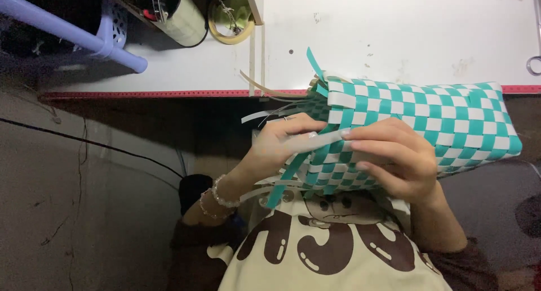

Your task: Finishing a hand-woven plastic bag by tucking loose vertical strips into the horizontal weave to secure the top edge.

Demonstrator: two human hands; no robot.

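Nearest: left hand (pixel 282 141) & right hand (pixel 394 161), both pinched on a white strip (pixel 315 141), held against the woven basket (pixel 428 122) w/ teal-white checks, above the lap. Body mostly woven; loose strip ends (pixel 265 113) at left look unfinished. Farther: white table (pixel 394 32), its red edge touching the basket, bare surface beyond; tape roll (pixel 228 20) far-left.

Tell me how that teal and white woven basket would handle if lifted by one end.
The woven basket probably feels light: thin flat strips, hollow. It likely flexes some yet keeps its boxy shape. The loose strip ends look springy and may snag; both the left hand and right hand steady it.
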